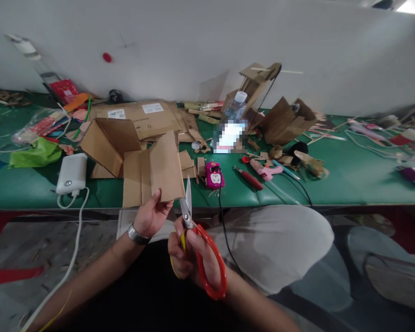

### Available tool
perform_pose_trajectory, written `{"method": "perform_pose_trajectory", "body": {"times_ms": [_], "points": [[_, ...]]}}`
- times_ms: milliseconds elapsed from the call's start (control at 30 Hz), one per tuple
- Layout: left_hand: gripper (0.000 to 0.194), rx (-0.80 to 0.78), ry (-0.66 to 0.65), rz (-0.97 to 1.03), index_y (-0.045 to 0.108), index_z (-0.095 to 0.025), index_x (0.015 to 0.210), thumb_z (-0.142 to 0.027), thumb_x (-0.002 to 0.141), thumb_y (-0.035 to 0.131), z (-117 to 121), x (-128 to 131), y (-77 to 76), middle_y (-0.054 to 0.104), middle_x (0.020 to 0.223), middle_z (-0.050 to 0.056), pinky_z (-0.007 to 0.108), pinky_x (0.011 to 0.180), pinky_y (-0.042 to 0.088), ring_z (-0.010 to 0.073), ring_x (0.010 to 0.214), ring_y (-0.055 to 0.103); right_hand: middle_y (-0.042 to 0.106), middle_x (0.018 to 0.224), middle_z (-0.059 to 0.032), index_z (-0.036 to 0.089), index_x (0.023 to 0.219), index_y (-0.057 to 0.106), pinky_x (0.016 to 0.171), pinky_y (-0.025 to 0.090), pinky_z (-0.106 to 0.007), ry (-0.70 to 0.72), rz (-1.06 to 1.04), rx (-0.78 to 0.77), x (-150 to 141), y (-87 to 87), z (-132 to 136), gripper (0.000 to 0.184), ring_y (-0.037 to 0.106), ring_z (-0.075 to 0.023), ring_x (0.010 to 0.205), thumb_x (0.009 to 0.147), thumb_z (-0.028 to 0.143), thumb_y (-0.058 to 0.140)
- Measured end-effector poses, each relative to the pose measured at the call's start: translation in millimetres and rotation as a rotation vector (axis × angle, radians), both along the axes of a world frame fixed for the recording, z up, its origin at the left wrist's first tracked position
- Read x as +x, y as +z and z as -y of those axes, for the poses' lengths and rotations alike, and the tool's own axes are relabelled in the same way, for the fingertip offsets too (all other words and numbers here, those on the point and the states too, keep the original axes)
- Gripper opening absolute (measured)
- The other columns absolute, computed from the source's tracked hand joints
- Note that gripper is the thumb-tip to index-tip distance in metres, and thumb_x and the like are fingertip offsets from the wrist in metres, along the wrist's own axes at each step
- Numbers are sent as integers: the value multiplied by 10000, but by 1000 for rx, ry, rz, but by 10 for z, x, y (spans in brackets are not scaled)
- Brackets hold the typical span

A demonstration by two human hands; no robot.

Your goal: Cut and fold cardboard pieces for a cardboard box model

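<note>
A folded piece of cardboard (166, 170) is pinched along its lower edge by my left hand (152, 216), thumb in front. My right hand (190, 253) grips scissors (209, 267) with one orange-red handle and one yellow handle. The scissor blades are parted and point up, close to the right edge of the cardboard; whether an edge lies between them I cannot tell. Behind the held piece, to the left, a bent cardboard panel (107, 143) stands on the green table. A silver watch is on my left wrist.
A white power bank (72, 174) with a cable lies left on the green table (346, 161). A magenta socket box (214, 176), a red-handled tool (249, 178) and a pink glue gun (268, 170) lie right. Behind are a bottle (235, 105), flat cardboard (148, 120) and a cardboard box (287, 122).
</note>
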State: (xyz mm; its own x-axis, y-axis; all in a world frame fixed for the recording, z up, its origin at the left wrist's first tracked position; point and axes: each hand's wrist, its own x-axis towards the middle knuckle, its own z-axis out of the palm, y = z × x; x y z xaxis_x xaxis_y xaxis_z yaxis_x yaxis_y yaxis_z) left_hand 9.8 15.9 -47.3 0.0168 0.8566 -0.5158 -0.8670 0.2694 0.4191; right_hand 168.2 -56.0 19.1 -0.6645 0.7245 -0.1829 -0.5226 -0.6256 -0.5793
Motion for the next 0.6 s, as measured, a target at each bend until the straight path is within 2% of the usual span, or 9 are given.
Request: {"method": "perform_pose_trajectory", "body": {"times_ms": [200,467,600], "points": [[79,-8,-20,33,750,-127,871,-154,900,819,-12,-12,7,803,821,63,236,609,592,126,606,696,498,674,113,271,924,389,401,313,-160,-25,71,56,-29,16,10,512,321,-37,396,961,697,672],[177,35,-117,56,747,-137,946,-251,886,868,23,-95,-85,765,783,35,257,671,614,137,647,715,573,680,101,272,977,391,356,412,-169,20,158,128,-46,-27,11,550,526,-84,383,950,765,631],[215,28,-145,59,743,-135,925,-290,873,883,31,-128,-129,739,730,22,267,675,612,141,638,709,575,667,108,274,1004,384,373,474,-180,43,188,142,-36,-26,18,529,564,-93,401,971,748,617]]}}
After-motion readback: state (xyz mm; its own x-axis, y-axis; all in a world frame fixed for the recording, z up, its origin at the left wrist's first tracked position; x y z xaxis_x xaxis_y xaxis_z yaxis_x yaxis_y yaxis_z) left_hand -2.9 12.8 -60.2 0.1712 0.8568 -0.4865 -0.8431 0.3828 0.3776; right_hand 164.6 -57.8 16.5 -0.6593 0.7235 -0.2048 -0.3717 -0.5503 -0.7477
